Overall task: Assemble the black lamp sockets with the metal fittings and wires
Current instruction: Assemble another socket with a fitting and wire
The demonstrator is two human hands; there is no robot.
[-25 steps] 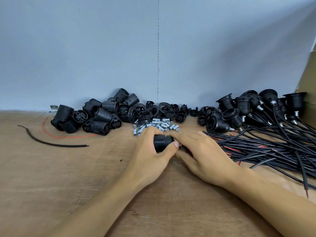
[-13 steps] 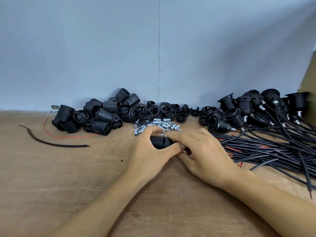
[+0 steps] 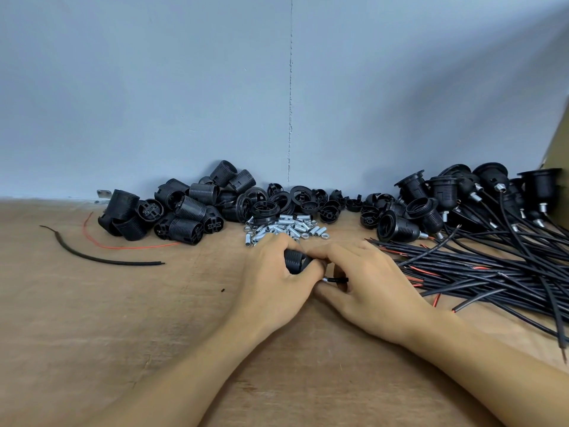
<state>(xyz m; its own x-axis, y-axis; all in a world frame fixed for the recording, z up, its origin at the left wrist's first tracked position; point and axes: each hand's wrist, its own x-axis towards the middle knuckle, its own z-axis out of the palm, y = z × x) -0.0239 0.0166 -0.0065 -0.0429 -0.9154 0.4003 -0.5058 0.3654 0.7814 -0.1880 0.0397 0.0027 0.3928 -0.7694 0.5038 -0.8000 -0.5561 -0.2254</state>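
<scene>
My left hand (image 3: 274, 282) grips a black ribbed lamp socket (image 3: 295, 261) low over the wooden table (image 3: 129, 328). My right hand (image 3: 366, 285) meets it from the right, fingers curled round the socket's end; a short black wire with a metal fitting (image 3: 334, 279) shows between the thumbs. Small metal fittings (image 3: 286, 230) lie heaped just beyond my hands. Loose socket bodies (image 3: 184, 211) are piled at the back left, and black rings and caps (image 3: 308, 202) sit behind the fittings.
Assembled sockets with wires (image 3: 462, 198) stand at the back right, and their black cables (image 3: 492, 269) spread across the table's right side. A stray black wire (image 3: 101, 258) and a red wire (image 3: 129, 246) lie at the left. A blue-grey wall (image 3: 215, 87) closes the back.
Both hands stay together on the socket. It has turned a little in my grip, and the short wire with its metal end now shows between the thumbs.
</scene>
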